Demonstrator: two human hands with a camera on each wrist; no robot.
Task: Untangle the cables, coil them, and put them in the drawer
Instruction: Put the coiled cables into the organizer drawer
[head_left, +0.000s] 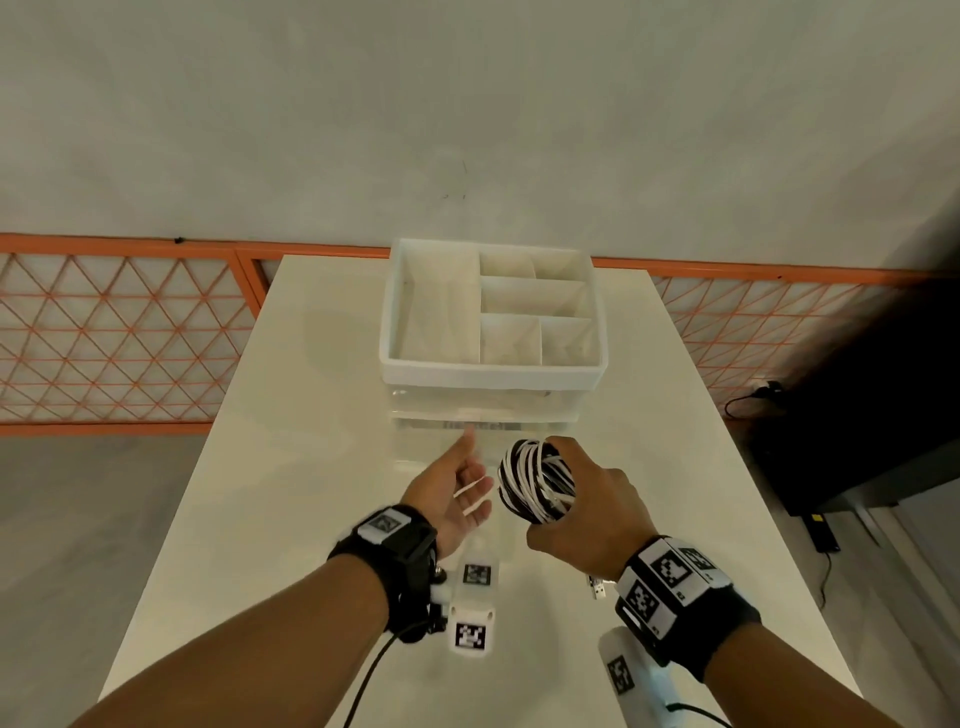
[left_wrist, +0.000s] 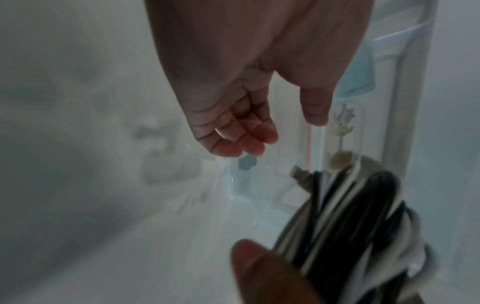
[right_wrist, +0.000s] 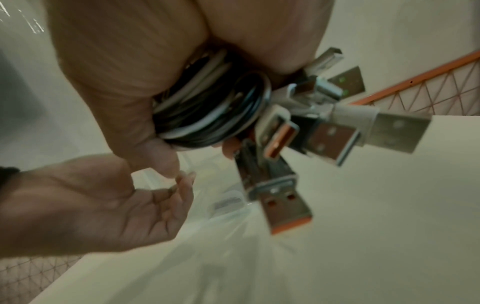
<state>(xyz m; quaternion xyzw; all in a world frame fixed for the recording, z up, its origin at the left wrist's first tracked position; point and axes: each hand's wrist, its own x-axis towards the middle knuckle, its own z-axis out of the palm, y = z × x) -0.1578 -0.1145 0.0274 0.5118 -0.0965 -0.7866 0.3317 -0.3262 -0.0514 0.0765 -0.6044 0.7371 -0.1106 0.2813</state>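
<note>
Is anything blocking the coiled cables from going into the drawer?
Yes: the clear drawer under the white organizer tray looks closed. The right hand grips the cable coil; the empty left hand reaches toward the drawer front.

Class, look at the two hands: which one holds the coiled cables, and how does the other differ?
The right hand grips the bundle of black and white cables. The left hand holds nothing, its palm open and fingers relaxed beside the bundle.

The head view looks down from above the white rectangular tabletop (head_left: 322, 415); both wrist views sit close over it, sharing the black-and-white coiled cable bundle (left_wrist: 345, 222).
</note>
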